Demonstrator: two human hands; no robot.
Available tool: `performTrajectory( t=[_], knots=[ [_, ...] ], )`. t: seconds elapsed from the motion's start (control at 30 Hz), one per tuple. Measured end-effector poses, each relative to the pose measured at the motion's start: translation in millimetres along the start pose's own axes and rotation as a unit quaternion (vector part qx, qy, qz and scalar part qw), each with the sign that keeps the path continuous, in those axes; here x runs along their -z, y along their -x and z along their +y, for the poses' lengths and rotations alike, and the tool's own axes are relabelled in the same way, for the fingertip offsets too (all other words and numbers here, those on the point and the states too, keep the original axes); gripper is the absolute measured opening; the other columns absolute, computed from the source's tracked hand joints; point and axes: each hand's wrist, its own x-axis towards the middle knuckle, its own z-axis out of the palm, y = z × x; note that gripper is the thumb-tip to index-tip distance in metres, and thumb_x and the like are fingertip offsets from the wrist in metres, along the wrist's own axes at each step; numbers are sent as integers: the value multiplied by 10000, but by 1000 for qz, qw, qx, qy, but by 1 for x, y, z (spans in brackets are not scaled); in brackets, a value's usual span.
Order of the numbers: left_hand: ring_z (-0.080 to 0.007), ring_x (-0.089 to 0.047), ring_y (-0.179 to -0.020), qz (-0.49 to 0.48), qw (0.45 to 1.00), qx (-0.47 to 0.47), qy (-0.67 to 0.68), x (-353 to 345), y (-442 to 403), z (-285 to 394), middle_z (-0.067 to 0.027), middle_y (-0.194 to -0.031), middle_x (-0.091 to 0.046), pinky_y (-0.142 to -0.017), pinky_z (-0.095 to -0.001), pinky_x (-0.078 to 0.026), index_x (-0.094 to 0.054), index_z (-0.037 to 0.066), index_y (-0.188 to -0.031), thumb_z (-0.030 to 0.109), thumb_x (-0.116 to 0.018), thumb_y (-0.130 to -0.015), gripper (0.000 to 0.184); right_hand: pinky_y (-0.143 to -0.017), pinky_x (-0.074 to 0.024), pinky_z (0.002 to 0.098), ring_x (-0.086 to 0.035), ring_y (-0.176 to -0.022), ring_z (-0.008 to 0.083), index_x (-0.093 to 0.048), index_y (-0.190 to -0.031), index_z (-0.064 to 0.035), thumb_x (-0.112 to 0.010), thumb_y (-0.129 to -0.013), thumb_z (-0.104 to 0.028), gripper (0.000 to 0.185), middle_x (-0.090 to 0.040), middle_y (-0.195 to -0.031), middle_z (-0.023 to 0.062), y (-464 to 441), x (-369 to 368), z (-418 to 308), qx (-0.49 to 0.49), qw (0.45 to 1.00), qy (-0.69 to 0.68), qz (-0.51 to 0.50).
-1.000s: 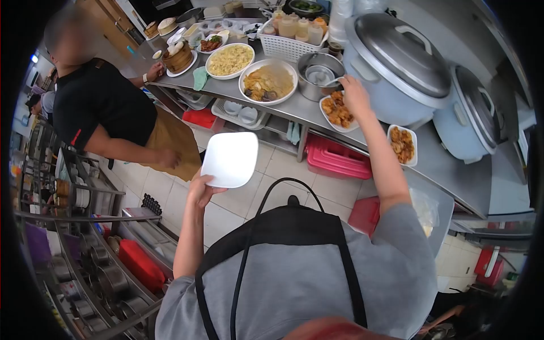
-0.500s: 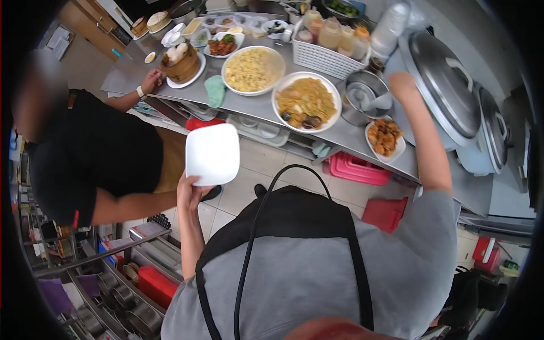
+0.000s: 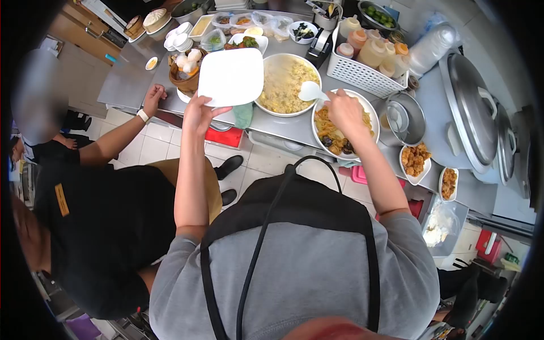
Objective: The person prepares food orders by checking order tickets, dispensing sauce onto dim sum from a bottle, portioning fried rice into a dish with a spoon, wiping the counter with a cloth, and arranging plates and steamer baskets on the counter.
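My left hand (image 3: 199,115) grips a square white plate (image 3: 231,77) by its near edge, with nothing on it. The plate is tilted up beside a round white dish of fried rice (image 3: 283,85), partly covering its left side. In my right hand (image 3: 347,116) is a white serving spoon (image 3: 311,91). Its bowl hangs over the right edge of the rice dish; whether it touches the rice I cannot tell. Under my right hand and wrist sits a round dish of fried noodles (image 3: 328,129) with dark mushroom-like pieces, partly hidden.
A metal pot (image 3: 416,120) stands right of the noodles, near bowls of fried pieces (image 3: 415,158). Behind are a white basket (image 3: 362,79) of sauce bottles and large lidded cookers (image 3: 473,107). At left, a person in black (image 3: 107,215) rests a hand by a bamboo steamer (image 3: 192,79).
My right hand has moved left from beside the metal pot, bringing the serving spoon to the rice dish. My left hand has raised the plate forward over the counter.
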Motion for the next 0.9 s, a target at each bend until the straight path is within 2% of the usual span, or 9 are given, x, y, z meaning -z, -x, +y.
performTrajectory(
  t=[0.13,0.23,0.37,0.47,0.57,0.77,0.9],
  knots=[
    [-355,-521,-978,-34,998,-4,-46,-1,-39,15,-226,-1154,-431,-709,-456,-524,-262,-54,-1233,11,-331,-720,522,-618,-480,422,-597,-735,332,-588,-844,-7,-544,-732,-138,178,-585,-824,194,-39,-30,-21,-29,998,12,-51],
    [-353,-523,-975,-37,997,10,-62,-1,-63,19,-227,-1145,-436,-688,-445,-533,-256,-48,-1233,0,-336,-719,522,-618,-483,414,-600,-732,330,-601,-834,-27,-529,-736,-136,163,-593,-785,191,-55,-48,-25,-60,997,3,-47],
    [-359,-518,-979,-83,992,45,-88,9,-100,26,-229,-1130,-439,-714,-456,-526,-264,-44,-1206,-1,-366,-719,499,-661,-474,400,-593,-784,318,-624,-910,-91,-521,-752,-161,201,-596,-853,190,-57,-65,-34,-135,988,-62,-51],
    [-354,-520,-978,-119,986,70,-89,17,-126,33,-225,-1139,-435,-697,-448,-532,-239,-48,-1230,-5,-355,-726,519,-752,-439,352,-567,-884,282,-593,-1051,-224,-546,-765,-201,291,-594,-968,129,-50,-96,-34,-242,942,-230,22],
    [-334,-519,-985,-130,982,93,-101,18,-145,44,-212,-1153,-431,-667,-448,-535,-242,-40,-1234,-19,-333,-729,513,-754,-442,333,-568,-885,269,-611,-1019,-207,-570,-755,-215,267,-595,-983,109,-41,-109,-37,-259,917,-293,81],
    [-306,-510,-1004,-203,961,92,-161,34,-182,44,-185,-1203,-395,-635,-402,-545,-174,40,-1313,-25,-354,-709,634,-743,-435,296,-580,-854,233,-627,-996,-195,-605,-738,-155,262,-611,-964,75,-26,-117,-57,-318,885,-305,152],
    [-300,-506,-1007,-222,952,93,-189,32,-193,40,-180,-1218,-383,-597,-372,-551,-184,42,-1315,-40,-359,-696,648,-730,-436,290,-588,-822,232,-632,-987,-192,-612,-735,-160,255,-619,-936,77,-22,-109,-67,-339,870,-313,176]
  ],
)
